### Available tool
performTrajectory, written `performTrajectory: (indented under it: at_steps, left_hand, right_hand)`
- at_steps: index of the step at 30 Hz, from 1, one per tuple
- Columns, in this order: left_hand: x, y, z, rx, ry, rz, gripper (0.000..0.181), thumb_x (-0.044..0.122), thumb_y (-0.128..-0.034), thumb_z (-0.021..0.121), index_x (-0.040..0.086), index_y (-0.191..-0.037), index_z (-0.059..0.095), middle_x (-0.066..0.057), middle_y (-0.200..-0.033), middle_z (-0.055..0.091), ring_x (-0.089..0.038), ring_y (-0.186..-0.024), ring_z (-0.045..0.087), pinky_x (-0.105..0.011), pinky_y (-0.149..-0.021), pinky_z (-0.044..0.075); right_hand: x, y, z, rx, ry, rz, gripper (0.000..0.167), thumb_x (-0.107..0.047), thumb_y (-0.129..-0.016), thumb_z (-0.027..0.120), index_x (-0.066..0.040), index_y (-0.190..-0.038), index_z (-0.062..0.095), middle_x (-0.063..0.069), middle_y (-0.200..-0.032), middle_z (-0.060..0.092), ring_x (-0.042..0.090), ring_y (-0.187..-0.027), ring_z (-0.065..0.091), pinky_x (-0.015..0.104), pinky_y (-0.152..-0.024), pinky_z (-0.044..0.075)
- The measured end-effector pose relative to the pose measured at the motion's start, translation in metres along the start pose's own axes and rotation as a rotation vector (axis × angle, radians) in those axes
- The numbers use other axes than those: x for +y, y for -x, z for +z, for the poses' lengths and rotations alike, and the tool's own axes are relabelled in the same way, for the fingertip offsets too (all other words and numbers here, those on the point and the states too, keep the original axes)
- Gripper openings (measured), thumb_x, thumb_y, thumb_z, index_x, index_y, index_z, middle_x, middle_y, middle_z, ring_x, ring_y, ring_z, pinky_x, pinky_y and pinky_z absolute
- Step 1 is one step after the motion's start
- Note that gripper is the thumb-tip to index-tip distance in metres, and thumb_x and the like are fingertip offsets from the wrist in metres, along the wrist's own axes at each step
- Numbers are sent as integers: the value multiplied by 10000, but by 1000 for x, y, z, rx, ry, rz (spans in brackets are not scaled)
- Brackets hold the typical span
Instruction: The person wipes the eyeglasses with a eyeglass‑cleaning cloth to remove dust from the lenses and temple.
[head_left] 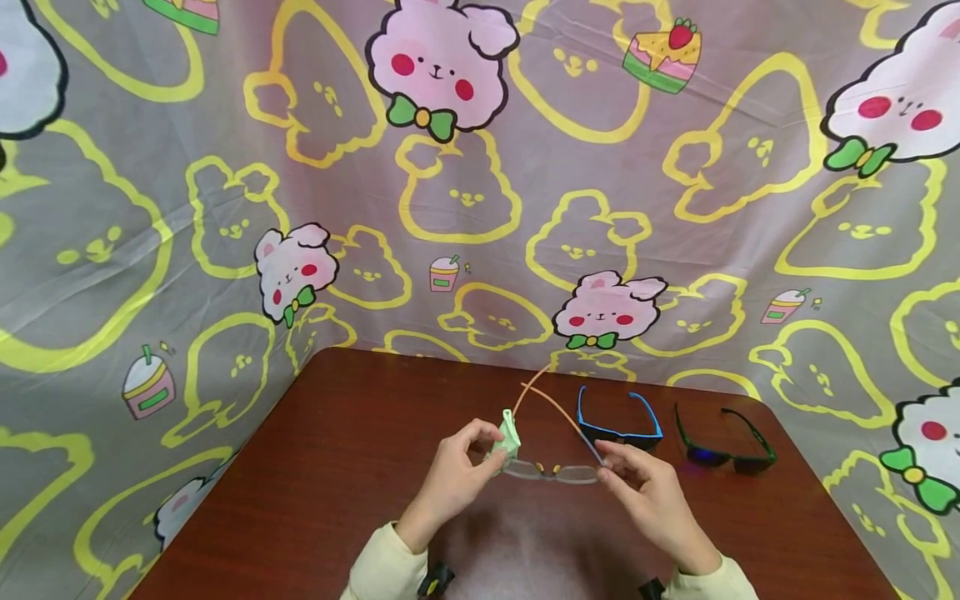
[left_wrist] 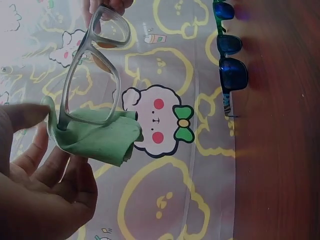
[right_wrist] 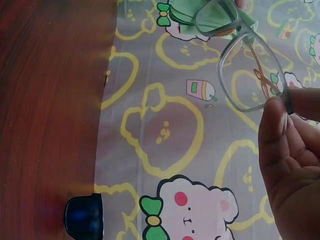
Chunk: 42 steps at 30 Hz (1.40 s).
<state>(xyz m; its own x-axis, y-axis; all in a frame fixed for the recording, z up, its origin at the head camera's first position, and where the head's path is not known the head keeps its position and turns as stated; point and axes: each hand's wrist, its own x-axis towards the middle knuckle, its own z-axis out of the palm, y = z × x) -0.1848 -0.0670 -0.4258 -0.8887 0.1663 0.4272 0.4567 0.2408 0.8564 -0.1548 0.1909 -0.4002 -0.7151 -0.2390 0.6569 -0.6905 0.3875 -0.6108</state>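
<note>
A pair of clear-framed eyeglasses [head_left: 577, 474] with orange-brown temples is held up between both hands above the table. My left hand [head_left: 457, 471] pinches a light green cleaning cloth [head_left: 507, 437] around one end of the frame. In the left wrist view the cloth [left_wrist: 97, 137] is folded over the hinge corner and hangs below the rim. With thumb and fingertips, my right hand [head_left: 648, 492] pinches the other hinge corner, as the right wrist view shows beside the clear lens rim [right_wrist: 225, 75]. The temples stretch away from me and cross near their tips.
Blue-framed sunglasses [head_left: 621, 434] stand on the dark wood table [head_left: 322, 467] behind the right hand. Farther right is a dark pair of sunglasses [head_left: 726, 460] with bluish lenses. A patterned curtain [head_left: 480, 242] with bunny drawings surrounds the table's back and sides.
</note>
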Motion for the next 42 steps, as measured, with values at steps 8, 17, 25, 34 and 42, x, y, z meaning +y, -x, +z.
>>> performTrajectory:
  at_steps: [8, 17, 25, 34, 42]
  left_hand:
    - [-6, 2, 4, 49, -168, 163, 225, 82, -778, 751, 180, -919, 605, 95, -877, 603, -85, -791, 561, -257, -660, 475]
    - [-6, 0, 7, 132, -192, 189, 209, 50, -773, 671, 211, -879, 588, 82, -825, 625, -78, -783, 567, -301, -712, 472]
    - [-6, 1, 8, 224, -175, 180, 253, -12, -728, 646, 197, -854, 580, 151, -730, 557, -109, -682, 569, -274, -618, 473]
    - [-7, 3, 10, 299, -173, 143, 251, -22, -735, 633, 176, -876, 571, 128, -784, 622, -54, -698, 567, -217, -585, 458]
    - [-9, 2, 9, 295, -162, 181, 306, 24, -851, 630, 120, -1141, 638, 41, -905, 710, -58, -798, 641, -268, -706, 509]
  right_hand:
    - [-2, 0, -1, -58, 53, 14, 289, 186, -736, 675, 76, -1002, 679, 12, -747, 580, 82, -632, 532, 211, -501, 452]
    - [-6, -1, -1, -89, 63, 52, 254, 168, -740, 681, -46, -877, 667, -14, -719, 548, 63, -615, 502, 219, -493, 433]
    - [-2, 3, 1, -122, -43, 155, 156, 123, -800, 653, -4, -887, 630, 88, -716, 635, 93, -602, 588, 263, -502, 489]
    - [29, 14, 5, -78, -109, 225, 123, 81, -813, 668, 14, -897, 609, 81, -731, 665, 90, -619, 635, 298, -533, 532]
    - [23, 10, 3, -43, -107, 185, 133, 102, -798, 674, 12, -887, 631, 58, -718, 677, 103, -603, 648, 299, -518, 532]
